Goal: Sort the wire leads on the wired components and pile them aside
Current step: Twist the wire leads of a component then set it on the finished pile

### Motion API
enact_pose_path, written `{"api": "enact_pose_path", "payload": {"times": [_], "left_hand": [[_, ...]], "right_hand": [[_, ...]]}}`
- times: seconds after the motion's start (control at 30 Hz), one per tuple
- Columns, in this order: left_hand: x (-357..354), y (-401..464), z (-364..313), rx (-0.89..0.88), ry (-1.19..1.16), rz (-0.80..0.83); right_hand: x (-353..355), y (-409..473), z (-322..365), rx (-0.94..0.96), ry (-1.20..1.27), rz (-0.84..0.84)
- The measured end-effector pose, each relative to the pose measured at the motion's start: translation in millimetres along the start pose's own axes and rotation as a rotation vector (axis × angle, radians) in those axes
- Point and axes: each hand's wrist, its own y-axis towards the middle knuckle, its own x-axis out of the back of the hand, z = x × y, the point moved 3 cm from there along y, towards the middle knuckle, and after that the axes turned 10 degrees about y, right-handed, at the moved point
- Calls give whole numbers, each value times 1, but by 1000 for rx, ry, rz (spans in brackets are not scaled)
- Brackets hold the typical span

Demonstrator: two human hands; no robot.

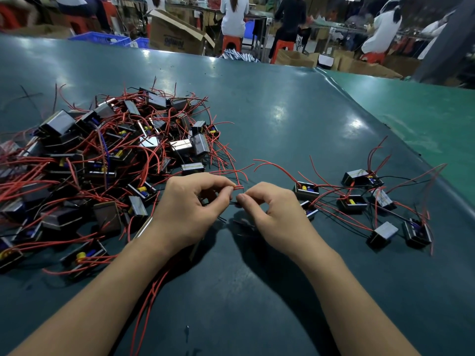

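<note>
- Lowest in the frame, loose red leads point(151, 291) trail down the dark green table point(257, 291) between the two forearms. They seem to belong to the piece being worked, so they should be kept from snagging under the left wrist.
- At the centre, the left hand point(190, 209) has thumb and forefinger closed narrowly on the red wire ends point(238, 187). The other fingers are curled under.
- Just beside it, the right hand point(272, 214) pinches a thin black lead point(232, 202) between thumb and forefinger. The two pinches almost touch.
- The component these leads run from is hidden beneath the hands. A dark shape shows below the right palm, but I cannot tell what it is.
- To do this step well, I judge that the red ends should be held even while the black lead is drawn clear of them, pulling along the wire rather than across it so the solder joints are not strained.
- In the right middle of the frame lies the sorted group point(372, 204), a handful of units spread loosely. The finished piece likely goes there, laid so its leads do not tangle with its neighbours'.
- In the left middle is the big unsorted heap point(102, 160), thick with tangled red wire. Most of the job appears to remain.
</note>
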Motion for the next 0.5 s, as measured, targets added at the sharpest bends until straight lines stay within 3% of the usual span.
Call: {"api": "enact_pose_path", "payload": {"times": [0.13, 0.27, 0.5], "left_hand": [[0, 0, 1, 18, -38, 21], [-1, 0, 4, 69, -101, 77], [-3, -1, 0, 39, -110, 132]], "right_hand": [[9, 0, 8, 163, 47, -106], [16, 1, 10, 323, 4, -75], [20, 1, 11, 440, -116, -119]]}}
